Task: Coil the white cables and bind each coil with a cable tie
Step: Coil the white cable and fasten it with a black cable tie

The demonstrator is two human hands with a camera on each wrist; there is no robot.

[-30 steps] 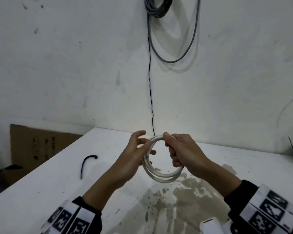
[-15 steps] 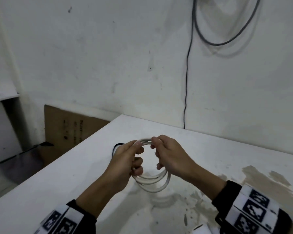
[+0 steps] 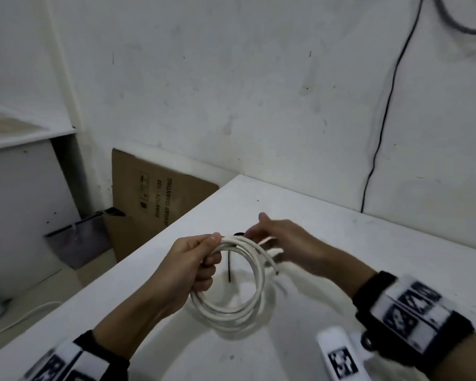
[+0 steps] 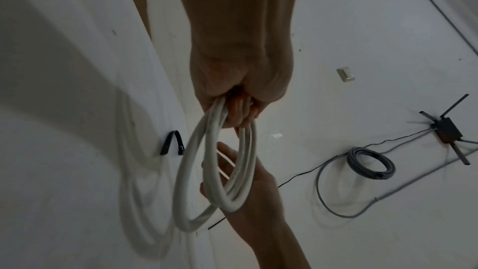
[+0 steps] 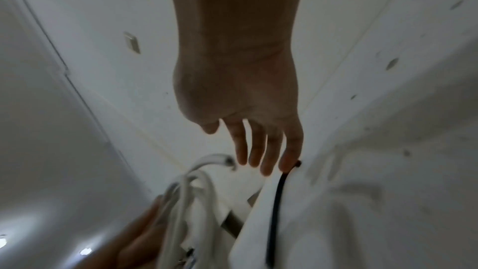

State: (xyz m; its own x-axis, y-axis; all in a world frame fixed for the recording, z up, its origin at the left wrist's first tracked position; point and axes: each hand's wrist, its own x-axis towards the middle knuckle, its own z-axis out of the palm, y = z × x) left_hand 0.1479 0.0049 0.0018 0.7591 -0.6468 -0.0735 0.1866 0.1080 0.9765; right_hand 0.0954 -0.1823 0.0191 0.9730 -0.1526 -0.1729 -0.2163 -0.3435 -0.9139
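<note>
My left hand (image 3: 195,268) grips a coil of white cable (image 3: 232,312) at its upper left, holding it above the white table (image 3: 368,257); the loops (image 4: 214,181) hang from the fist in the left wrist view. A black cable tie (image 3: 229,266) lies on the table behind the coil, seen through its ring. My right hand (image 3: 270,237) is off the coil, fingers stretched out over the tie's curved end. In the right wrist view the straight fingers (image 5: 256,150) reach the tie (image 5: 275,212), one fingertip at its head.
A brown cardboard sheet (image 3: 160,196) leans on the wall beyond the table's left edge. A thin black wire (image 3: 382,127) runs down the wall. A grey cable coil (image 4: 371,164) and a black router (image 4: 447,130) hang on the wall.
My right hand let go of the coil and reached forward to the black tie. The left hand keeps the coil alone. My head turned left and down.
</note>
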